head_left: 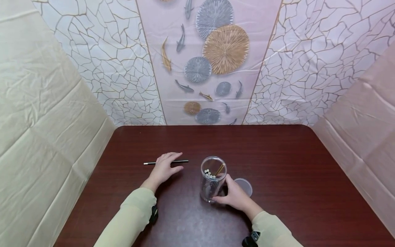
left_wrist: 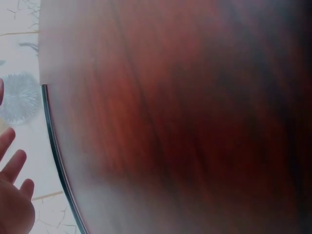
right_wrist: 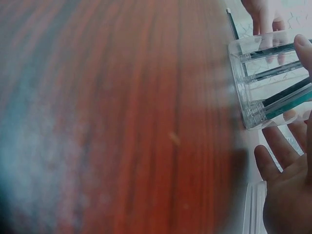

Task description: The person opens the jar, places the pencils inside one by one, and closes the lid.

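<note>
A black pencil (head_left: 182, 161) with a whitish end lies on the table at the left. My left hand (head_left: 165, 168) hovers over it with fingers and thumb spread, and hides its middle. In the left wrist view the left hand (left_wrist: 17, 200) holds nothing. Upright at the centre stands a clear jar (head_left: 210, 189) without its lid. Several white-ended pencils (head_left: 210, 174) and a golden one (head_left: 219, 169) lean inside; the right wrist view adds a green one (right_wrist: 287, 105). My right hand (head_left: 236, 195) grips the jar's right side, thumb in front.
A round clear lid (head_left: 244, 187) lies flat behind the right hand, to the right of the jar. The brown table (head_left: 293, 164) runs back to a patterned cloth backdrop (head_left: 197, 96), with cream cloth (head_left: 55, 137) along both sides.
</note>
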### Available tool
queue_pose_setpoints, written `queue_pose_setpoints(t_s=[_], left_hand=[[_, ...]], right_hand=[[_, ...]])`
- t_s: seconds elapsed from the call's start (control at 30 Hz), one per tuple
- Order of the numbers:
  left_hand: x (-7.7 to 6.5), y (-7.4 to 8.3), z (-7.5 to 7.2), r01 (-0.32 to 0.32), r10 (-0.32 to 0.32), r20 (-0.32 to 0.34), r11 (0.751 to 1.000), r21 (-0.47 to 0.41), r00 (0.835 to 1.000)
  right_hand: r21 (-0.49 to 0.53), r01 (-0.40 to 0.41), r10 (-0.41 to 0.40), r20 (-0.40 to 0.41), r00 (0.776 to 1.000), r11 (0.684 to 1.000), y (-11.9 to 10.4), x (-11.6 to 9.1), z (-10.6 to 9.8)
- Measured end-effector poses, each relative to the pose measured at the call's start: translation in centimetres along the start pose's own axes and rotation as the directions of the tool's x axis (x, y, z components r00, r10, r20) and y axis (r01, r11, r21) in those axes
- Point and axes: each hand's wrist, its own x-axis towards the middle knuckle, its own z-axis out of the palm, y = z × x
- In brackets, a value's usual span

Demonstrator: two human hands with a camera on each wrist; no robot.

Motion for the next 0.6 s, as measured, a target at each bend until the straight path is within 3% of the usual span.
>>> queue_pose_setpoints(t_s=[0.13, 0.3, 0.6], left_hand=[[0.2, -0.4, 0.4, -0.008, 0.007, 0.029, 0.999, 0.035, 1.0], [0.2, -0.5, 0.9, 0.026, -0.031, 0.072, 0.997, 0.076, 0.997], [0.4, -0.8, 1.4, 0.07, -0.072, 0.023, 0.995, 0.075, 0.997]], right_hand=[[-0.003, -0.004, 0.004, -0.001, 1.0, 1.0, 0.0, 0.0, 0.0], [-0.01, 0.009, -0.009, -0.006, 1.0, 1.0, 0.1, -0.1, 0.0], [-0.009, 0.007, -0.007, -0.003, 1.0, 1.0, 0.1, -0.1, -0.1]])
